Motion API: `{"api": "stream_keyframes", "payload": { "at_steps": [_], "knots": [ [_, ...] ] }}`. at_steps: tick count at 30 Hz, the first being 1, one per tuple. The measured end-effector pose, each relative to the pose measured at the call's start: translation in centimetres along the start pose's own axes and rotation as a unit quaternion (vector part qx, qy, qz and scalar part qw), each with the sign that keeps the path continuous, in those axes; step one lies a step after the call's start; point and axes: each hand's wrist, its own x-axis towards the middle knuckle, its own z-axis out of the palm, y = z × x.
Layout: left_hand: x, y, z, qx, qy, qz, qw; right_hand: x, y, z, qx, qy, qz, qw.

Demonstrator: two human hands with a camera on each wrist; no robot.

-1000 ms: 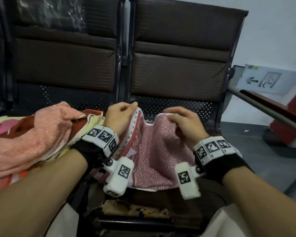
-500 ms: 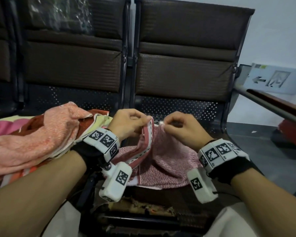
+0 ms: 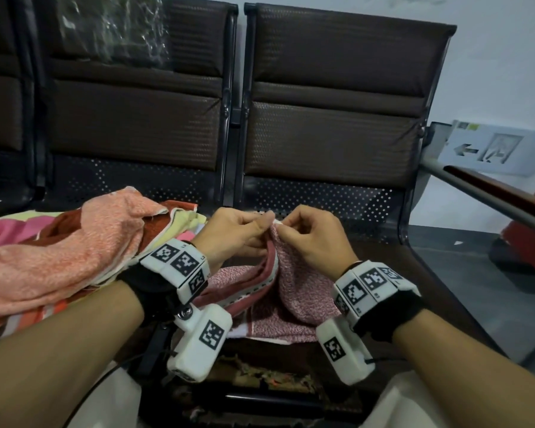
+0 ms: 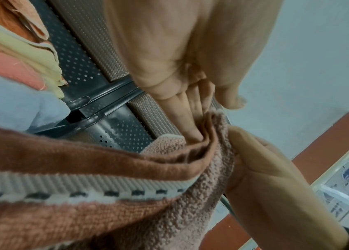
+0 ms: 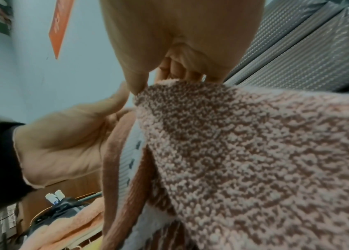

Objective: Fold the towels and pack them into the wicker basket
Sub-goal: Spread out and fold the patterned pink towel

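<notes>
The left hand [image 3: 235, 233] and the right hand [image 3: 314, 239] meet in front of the person, above the front part of the right-hand seat [image 3: 420, 273] of a row of dark waiting-room chairs. Both pinch the same raised corner of a mottled pink towel [image 3: 294, 301] between thumb and curled fingers; the two pinches touch at the top of the cloth. From that point the towel hangs down between the wrists, its lower part resting in a heap on the seat near its front edge. In the left wrist view the fingers [image 4: 192, 118] tuck into a gathered fold of the towel's [image 4: 126, 211] red-brown band, which has a white ribbed stripe with dark dashes. In the right wrist view the thumb [image 5: 136, 79] presses on the terry edge of the towel [image 5: 265, 160], with the left hand [image 5: 66, 140] just beside it.

A pile of other towels [image 3: 59, 261], orange, cream, pink and striped, lies on the neighbouring seat to the left, touching the left wristband; its left side is cut off by the frame. The towel's near edge is partly hidden behind the wrist cameras. No wicker basket can be made out in any view.
</notes>
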Motion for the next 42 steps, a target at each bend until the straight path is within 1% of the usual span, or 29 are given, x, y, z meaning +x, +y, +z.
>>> {"api": "stream_keyframes", "payload": {
  "at_steps": [5, 7, 9, 11, 13, 15, 17, 19, 21, 22, 25, 26, 27, 29, 30, 32, 33, 34, 35, 37, 38, 39, 41, 42],
  "knots": [
    [0.1, 0.0, -0.4, 0.054, -0.005, 0.022, 0.998, 0.0, -0.5, -0.4, 0.024, -0.022, -0.001, 0.999],
    [0.0, 0.1, -0.5, 0.08, -0.007, 0.034, 0.996, 0.0, -0.9, -0.7, 0.041, -0.055, 0.007, 0.998],
    [-0.1, 0.4, -0.6, 0.132, -0.005, 0.05, 0.99, 0.1, -1.1, -1.3, 0.026, -0.107, 0.021, 0.994],
    [-0.2, 0.6, -1.0, 0.209, 0.012, 0.077, 0.975, 0.1, -1.1, -2.0, -0.046, -0.18, 0.03, 0.982],
    [-0.4, 0.8, -1.4, 0.293, 0.03, 0.122, 0.948, 0.1, -1.1, -2.5, -0.133, -0.247, 0.036, 0.959],
    [-0.8, 1.1, -1.9, 0.363, 0.044, 0.166, 0.916, 0.0, -0.9, -3.0, -0.194, -0.275, 0.037, 0.941],
    [-1.2, 1.4, -2.7, 0.397, 0.061, 0.191, 0.896, -0.1, -0.8, -3.4, -0.264, -0.273, 0.027, 0.925],
    [-1.4, 1.6, -3.3, 0.411, 0.073, 0.198, 0.887, -0.2, -0.7, -3.8, -0.331, -0.262, 0.006, 0.907],
    [-1.7, 1.5, -3.6, 0.424, 0.071, 0.193, 0.882, -0.5, -0.4, -4.1, -0.377, -0.243, -0.012, 0.894],
    [-1.8, 1.5, -3.6, 0.431, 0.07, 0.191, 0.879, -0.7, -0.4, -4.1, -0.379, -0.229, -0.017, 0.897],
    [-2.0, 1.3, -3.7, 0.438, 0.08, 0.186, 0.876, -1.0, -0.7, -4.2, -0.321, -0.171, -0.014, 0.931],
    [-2.0, 1.2, -3.7, 0.437, 0.081, 0.183, 0.877, -1.1, -0.7, -4.3, -0.322, -0.146, -0.021, 0.935],
    [-2.1, 1.1, -3.6, 0.435, 0.077, 0.178, 0.879, -1.2, -0.7, -4.4, -0.341, -0.123, -0.036, 0.931],
    [-2.3, 0.9, -3.0, 0.417, 0.074, 0.159, 0.892, -1.5, -1.1, -4.2, -0.387, -0.102, -0.063, 0.914],
    [-2.2, 0.8, -2.5, 0.397, 0.083, 0.144, 0.903, -1.7, -1.2, -4.1, -0.393, -0.103, -0.076, 0.91],
    [-2.0, 0.8, -1.7, 0.344, 0.125, 0.098, 0.925, -2.0, -1.4, -3.8, -0.39, -0.102, -0.111, 0.908],
    [-1.9, 1.0, -1.5, 0.33, 0.144, 0.078, 0.93, -2.0, -1.5, -3.8, -0.388, -0.098, -0.121, 0.909],
    [-1.8, 1.4, -1.3, 0.332, 0.161, 0.06, 0.927, -2.2, -1.6, -3.7, -0.372, -0.096, -0.117, 0.916],
    [-1.9, 1.7, -1.1, 0.328, 0.177, 0.053, 0.927, -2.3, -1.7, -3.8, -0.338, -0.102, -0.096, 0.931],
    [-1.8, 2.0, -0.9, 0.327, 0.195, 0.058, 0.923, -2.6, -2.0, -4.1, -0.226, -0.13, -0.014, 0.965],
    [-2.0, 2.2, -0.7, 0.319, 0.188, 0.059, 0.927, -2.9, -2.0, -4.3, -0.178, -0.136, 0.021, 0.974],
    [-2.3, 2.2, -0.6, 0.341, 0.165, 0.074, 0.923, -3.1, -2.0, -4.5, -0.154, -0.129, 0.032, 0.979],
    [-2.9, 2.1, -0.1, 0.377, 0.132, 0.121, 0.909, -3.3, -2.0, -5.0, -0.129, -0.093, 0.024, 0.987],
    [-3.3, 2.0, 0.0, 0.382, 0.116, 0.139, 0.906, -3.4, -2.1, -5.3, -0.121, -0.072, 0.017, 0.99]
  ]
}}
